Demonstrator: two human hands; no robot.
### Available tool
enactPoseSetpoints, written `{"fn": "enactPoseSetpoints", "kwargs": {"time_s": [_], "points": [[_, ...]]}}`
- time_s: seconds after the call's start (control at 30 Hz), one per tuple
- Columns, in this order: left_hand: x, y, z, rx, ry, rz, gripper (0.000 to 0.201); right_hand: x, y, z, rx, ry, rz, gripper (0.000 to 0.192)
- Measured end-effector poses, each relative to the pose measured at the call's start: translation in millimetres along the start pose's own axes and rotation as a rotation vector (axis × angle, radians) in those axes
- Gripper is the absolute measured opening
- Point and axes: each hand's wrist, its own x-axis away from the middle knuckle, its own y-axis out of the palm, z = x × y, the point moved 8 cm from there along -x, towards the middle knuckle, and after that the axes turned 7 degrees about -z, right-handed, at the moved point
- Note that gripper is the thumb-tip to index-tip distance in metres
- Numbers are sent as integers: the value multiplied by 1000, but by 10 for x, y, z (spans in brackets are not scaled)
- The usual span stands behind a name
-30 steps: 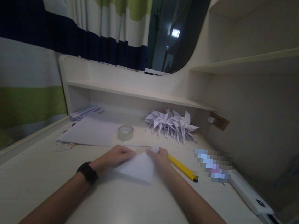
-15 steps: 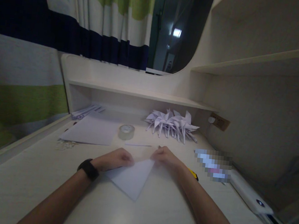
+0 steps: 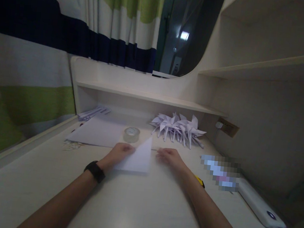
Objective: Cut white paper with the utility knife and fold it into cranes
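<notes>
Left hand: my left hand (image 3: 117, 154), a black watch (image 3: 95, 170) on its wrist, has its fingers closed on the near-left edge of the folded paper (image 3: 137, 159), likely to pin it for creasing.
Right hand: my right hand (image 3: 169, 156) lies flat on the worktop (image 3: 131, 206) just beside the paper, fingers loosely spread, gripping nothing.
Paper: a white triangle, one point lifted.
Beyond: tape roll (image 3: 131, 134), loose sheets (image 3: 95, 134), paper cranes (image 3: 179, 128) heaped at the back under the shelf (image 3: 148, 97).
Containers: none visible.
</notes>
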Motion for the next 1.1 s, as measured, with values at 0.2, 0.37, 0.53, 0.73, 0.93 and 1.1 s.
{"fn": "enactPoseSetpoints", "kwargs": {"time_s": [0.2, 0.37, 0.53, 0.73, 0.93, 1.1], "points": [[72, 3, 37, 225, -24, 199, 39, 16, 425, 100, -29, -3, -222, 46], [94, -11, 81, 192, -37, 284, 34, 62, 439, 77, 11, 4, -198, 43], [84, -66, 23, 112, 9, 382, 35, 41, 418, 93, 12, -14, -52, 48], [87, 245, 79, 71, 81, 156, 56, 112, 475, -99, 19, -93, 27, 47], [52, 423, 60, 201, 100, 48, 61, 111, 429, -155, 57, -184, 30, 39], [31, 525, 151, 408, 180, -113, 52, 66, 340, -64, 79, -140, 68, 29]]}}
